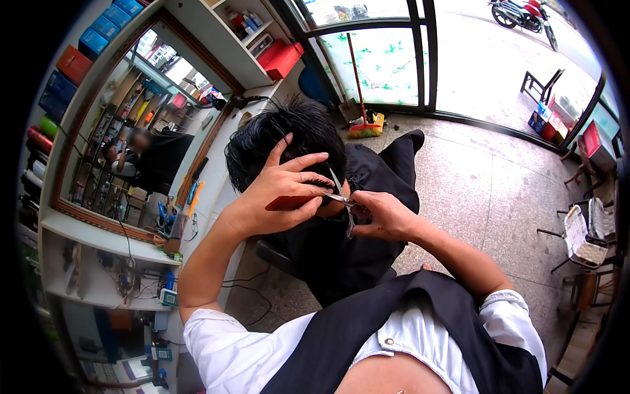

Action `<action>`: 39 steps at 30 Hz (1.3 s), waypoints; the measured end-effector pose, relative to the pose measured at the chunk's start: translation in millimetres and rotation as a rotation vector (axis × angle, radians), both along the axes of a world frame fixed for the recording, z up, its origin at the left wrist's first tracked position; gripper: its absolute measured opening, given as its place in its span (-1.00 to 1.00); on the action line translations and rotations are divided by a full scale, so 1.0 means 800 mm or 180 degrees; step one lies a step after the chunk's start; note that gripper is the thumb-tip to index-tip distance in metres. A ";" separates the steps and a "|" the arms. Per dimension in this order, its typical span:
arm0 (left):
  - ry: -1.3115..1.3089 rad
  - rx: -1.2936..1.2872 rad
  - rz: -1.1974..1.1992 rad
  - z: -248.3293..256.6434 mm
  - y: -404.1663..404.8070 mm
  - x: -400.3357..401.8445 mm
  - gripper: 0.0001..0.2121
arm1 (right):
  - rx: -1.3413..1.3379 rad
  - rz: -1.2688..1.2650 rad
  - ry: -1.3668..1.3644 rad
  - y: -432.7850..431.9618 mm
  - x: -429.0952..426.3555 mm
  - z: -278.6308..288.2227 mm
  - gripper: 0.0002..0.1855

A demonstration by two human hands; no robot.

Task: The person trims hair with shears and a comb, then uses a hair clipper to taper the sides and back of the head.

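A seated person's dark, damp-looking hair (295, 133) is in front of me, and a black cape (344, 256) covers that person's body. My left hand (285, 189) rests against the side of the head with its fingers spread, and a reddish-brown comb (290, 202) lies in its grip between thumb and palm. From the right, my right hand (386, 214) holds metal haircutting scissors (344, 199) by the handle loops. The scissor blades are parted, close to the fingertips of my left hand near the ear. The comb's teeth are mostly hidden.
A counter (216, 172) with a framed mirror (133, 128) runs along the left, a cup of combs and tools (170, 221) on it. Cables (256, 290) trail over the floor. A broom (365, 129) leans by the glass front; chairs (581, 236) line the right.
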State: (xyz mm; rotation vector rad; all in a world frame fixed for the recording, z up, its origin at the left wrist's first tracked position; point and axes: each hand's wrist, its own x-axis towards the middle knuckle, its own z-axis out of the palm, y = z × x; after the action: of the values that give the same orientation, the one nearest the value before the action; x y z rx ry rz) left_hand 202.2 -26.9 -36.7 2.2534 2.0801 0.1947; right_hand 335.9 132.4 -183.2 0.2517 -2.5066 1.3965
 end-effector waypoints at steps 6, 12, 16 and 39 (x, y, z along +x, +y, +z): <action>0.0000 -0.0042 -0.0012 0.003 0.003 0.002 -0.83 | 0.0116 -0.0156 0.0284 0.006 -0.010 0.002 -0.75; 0.0037 0.0006 -0.0013 0.001 0.005 0.002 -0.84 | 0.0230 -0.0020 0.0177 0.016 -0.002 -0.005 -0.79; 0.0143 -0.0078 -0.0001 0.001 0.005 0.004 -0.84 | 0.0205 0.0119 0.0076 0.017 -0.005 0.030 -0.80; -0.2746 0.0183 0.3168 -0.080 -0.140 0.013 -0.85 | -0.1709 0.0990 -0.0805 -0.013 -0.043 -0.024 -0.74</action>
State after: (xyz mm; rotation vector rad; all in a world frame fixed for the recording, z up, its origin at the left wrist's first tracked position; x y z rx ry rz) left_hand 212.8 -138.6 -100.7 0.6592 2.3373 1.0290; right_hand 301.3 122.1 -202.6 0.3840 -2.2204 2.2872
